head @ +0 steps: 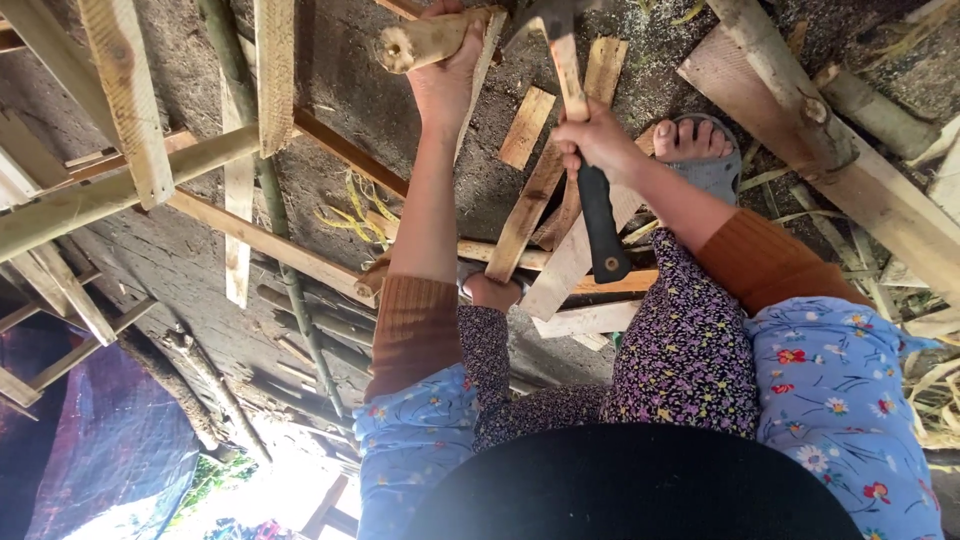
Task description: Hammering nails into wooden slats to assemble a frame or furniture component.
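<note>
The left hand (445,75) is closed around a short pale piece of wood (425,40), holding it at the far edge of the view above the dirt ground (340,90). The right hand (600,140) is wrapped tight around the hammer (585,150), at the join of its pale wooden shaft and black grip; the metal head sits at the far end, just beside the held piece. Judging by this, the work on that piece is in mid-course: hammer and wood are brought together, but no joint or finished part shows. Loose wooden slats (535,205) lie scattered on the ground near the sandalled foot (695,145), apparently unworked. To the left stands a frame of rough timbers (130,100), and a thick plank (850,170) lies to the right.
</note>
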